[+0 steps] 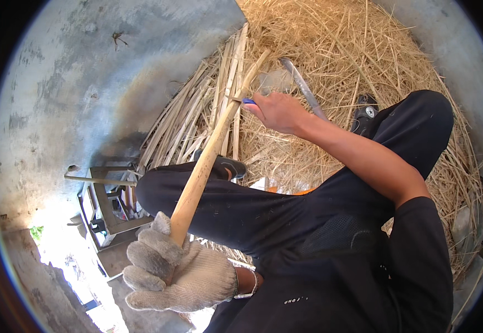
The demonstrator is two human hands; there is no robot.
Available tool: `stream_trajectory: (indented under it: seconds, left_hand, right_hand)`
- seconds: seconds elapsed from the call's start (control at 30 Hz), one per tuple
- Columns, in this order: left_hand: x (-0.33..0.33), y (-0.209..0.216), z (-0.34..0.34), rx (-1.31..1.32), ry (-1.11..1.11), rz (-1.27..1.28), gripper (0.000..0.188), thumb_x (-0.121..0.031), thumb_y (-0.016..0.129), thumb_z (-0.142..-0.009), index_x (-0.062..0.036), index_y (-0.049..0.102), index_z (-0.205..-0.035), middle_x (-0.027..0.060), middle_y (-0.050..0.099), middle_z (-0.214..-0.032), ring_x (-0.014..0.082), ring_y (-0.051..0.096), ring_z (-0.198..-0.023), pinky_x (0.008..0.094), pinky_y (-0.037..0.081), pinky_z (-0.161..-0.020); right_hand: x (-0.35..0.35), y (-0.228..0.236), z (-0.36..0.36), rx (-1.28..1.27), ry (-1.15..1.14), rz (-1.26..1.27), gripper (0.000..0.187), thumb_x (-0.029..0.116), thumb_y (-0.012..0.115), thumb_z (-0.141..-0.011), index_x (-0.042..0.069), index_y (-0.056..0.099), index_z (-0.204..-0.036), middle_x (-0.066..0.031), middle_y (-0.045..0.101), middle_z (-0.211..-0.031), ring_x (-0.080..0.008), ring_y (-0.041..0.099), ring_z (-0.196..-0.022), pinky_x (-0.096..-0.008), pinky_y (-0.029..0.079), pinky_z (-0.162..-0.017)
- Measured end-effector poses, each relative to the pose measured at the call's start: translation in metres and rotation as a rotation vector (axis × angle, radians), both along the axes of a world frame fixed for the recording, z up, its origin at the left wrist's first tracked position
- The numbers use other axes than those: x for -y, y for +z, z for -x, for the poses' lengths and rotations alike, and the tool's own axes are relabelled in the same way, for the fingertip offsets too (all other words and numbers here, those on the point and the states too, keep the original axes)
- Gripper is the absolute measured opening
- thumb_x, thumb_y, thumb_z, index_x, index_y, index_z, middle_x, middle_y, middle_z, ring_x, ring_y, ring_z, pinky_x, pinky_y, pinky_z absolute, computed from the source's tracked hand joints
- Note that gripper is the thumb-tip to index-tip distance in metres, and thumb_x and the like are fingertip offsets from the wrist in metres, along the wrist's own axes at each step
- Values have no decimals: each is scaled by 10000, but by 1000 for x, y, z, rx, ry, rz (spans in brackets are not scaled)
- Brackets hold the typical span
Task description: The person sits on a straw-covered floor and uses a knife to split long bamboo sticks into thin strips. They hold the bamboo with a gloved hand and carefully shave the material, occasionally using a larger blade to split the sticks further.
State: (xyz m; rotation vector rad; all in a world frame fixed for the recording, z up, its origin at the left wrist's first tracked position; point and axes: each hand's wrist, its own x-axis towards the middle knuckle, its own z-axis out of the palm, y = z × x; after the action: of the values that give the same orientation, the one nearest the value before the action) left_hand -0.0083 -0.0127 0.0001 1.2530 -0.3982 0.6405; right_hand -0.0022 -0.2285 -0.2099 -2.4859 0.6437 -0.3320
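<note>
A long, pale tan bamboo piece [209,152] slants across my left leg, its near end low and its thin far end by the straw. My left hand [166,268], in a grey-white knit glove, grips the near end. My bare right hand [280,112] is closed round the blue handle of a small knife [248,101]. The knife's short blade lies across the upper part of the bamboo and touches it; most of the handle is hidden in my fist.
Dry straw and shavings [341,50] cover the floor ahead. Split bamboo strips [177,125] lean by the grey wall [86,72]. A long curved blade [303,86] lies on the straw beyond my right forearm. A wooden stool-like frame [107,208] stands at left.
</note>
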Motion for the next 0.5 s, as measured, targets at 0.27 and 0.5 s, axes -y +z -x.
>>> stream_trajectory:
  seconds: [0.27, 0.5]
  left_hand:
    - [13, 5, 10, -86, -69, 181, 522, -540, 292, -1041, -159, 347, -688, 2, 278, -643, 162, 332, -548, 414, 515, -659]
    - [13, 4, 13, -49, -186, 184, 505, -512, 297, -1047, -165, 342, -682, -7, 274, -616, 149, 311, -516, 392, 479, -612]
  right_hand:
    - [36, 5, 8, -227, 4, 311, 475, 459, 444, -1028, 15, 612, -1035, -163, 672, -746, -281, 713, -728, -428, 557, -592]
    - [111, 12, 52, -433, -354, 435, 208, 244, 534, -1000, 156, 648, -1150, -80, 670, -829, -190, 695, -706, -339, 550, -526]
